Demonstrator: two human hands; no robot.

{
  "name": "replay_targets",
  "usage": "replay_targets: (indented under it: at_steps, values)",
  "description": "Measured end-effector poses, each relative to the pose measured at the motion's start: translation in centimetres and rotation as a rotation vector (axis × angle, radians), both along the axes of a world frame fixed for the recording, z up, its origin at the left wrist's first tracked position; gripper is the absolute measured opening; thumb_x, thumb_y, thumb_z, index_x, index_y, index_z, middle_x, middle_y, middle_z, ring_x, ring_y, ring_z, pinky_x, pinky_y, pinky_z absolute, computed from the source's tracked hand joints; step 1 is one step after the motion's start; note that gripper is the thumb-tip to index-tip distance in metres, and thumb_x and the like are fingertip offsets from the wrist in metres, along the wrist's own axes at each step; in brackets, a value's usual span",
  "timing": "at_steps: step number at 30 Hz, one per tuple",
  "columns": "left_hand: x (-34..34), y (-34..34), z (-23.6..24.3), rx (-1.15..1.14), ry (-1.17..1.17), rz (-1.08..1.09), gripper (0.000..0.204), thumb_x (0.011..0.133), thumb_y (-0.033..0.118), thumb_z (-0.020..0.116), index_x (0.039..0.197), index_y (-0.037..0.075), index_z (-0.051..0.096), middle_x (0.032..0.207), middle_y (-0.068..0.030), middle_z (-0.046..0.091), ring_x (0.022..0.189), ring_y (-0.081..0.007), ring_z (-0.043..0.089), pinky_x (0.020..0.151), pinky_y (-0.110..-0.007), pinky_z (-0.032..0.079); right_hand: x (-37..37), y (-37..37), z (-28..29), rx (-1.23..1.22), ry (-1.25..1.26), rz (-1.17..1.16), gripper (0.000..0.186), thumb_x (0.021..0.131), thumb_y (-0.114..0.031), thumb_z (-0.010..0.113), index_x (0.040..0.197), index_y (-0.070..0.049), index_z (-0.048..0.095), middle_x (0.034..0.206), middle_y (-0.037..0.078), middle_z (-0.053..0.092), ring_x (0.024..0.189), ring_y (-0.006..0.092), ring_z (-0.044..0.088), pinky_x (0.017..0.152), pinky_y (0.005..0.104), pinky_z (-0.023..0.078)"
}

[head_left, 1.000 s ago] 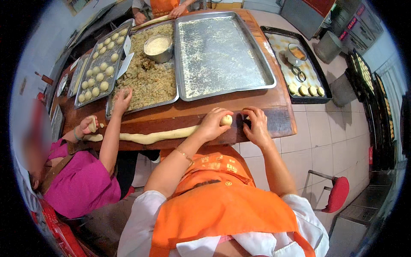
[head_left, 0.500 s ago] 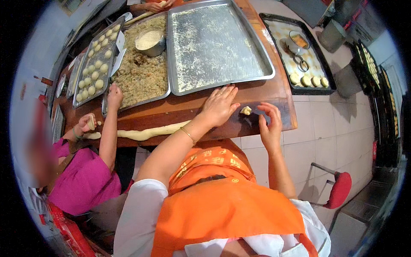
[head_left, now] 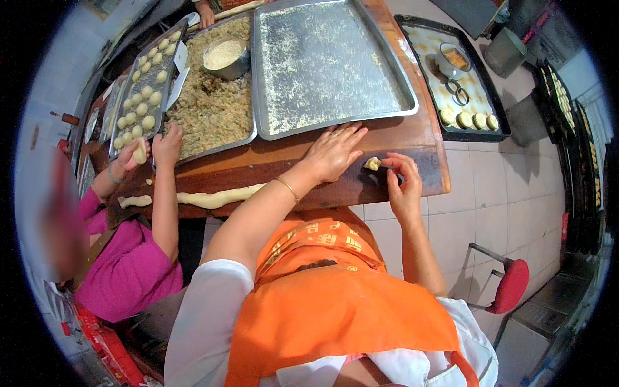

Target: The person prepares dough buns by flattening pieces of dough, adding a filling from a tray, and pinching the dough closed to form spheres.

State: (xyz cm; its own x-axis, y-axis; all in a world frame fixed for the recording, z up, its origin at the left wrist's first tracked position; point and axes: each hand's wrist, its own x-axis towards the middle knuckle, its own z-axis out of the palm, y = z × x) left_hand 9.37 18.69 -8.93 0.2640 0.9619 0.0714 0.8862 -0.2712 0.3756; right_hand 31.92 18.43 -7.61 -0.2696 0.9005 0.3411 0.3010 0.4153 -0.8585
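wooden table (head_left: 433, 158), crumb-strewn metal tray (head_left: 335, 64) at twelve o'clock, filling tray (head_left: 222, 148) at eleven, dough-ball tray (head_left: 147, 80) at ten, dough rope (head_left: 216, 198) at nine, dough scrap (head_left: 372, 164) at two

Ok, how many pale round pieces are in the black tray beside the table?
4 pale round pieces in one row along the near edge of the black tray: one nearest the table, two mid-row, one rightmost.

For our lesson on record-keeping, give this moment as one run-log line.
Left hand: open, by near edge of large tray | Right hand: beside small dough piece | Dough rope: on wooden table, left of hands
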Motion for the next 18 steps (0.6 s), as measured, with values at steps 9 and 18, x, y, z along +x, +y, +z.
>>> replay_targets:
  at_steps: [9, 18]
  values:
    - [-2.3, -2.4, 1.0, -0.157, -0.673, 0.098, 0.061, 0.099, 0.040, 0.057, 0.147, 0.004, 0.044, 0.145, -0.0186, 0.046, 0.135, -0.0336, 0.045, 0.114, -0.045, 0.036, 1.5, -1.7, 0.3, 0.011, -0.029, 0.013, 0.021, 0.090, 0.009, 0.055, 0.101, -0.001, 0.069, 0.119, 0.013, 0.065, 0.104, 0.0208, 0.062, 0.088, 0.0298, 0.050]
    - [-2.3, -5.4, -0.2, -0.159, -0.888, 0.279, 0.048, 0.097, 0.031, 0.066, 0.131, -0.001, 0.053, 0.126, -0.0162, 0.059, 0.114, -0.0332, 0.059, 0.098, -0.043, 0.050, -2.6, -1.2, 1.4, 0.036, 0.028, 0.117, 0.020, 0.087, 0.006, 0.060, 0.103, -0.003, 0.067, 0.114, 0.012, 0.067, 0.105, 0.0280, 0.063, 0.088, 0.0358, 0.054]
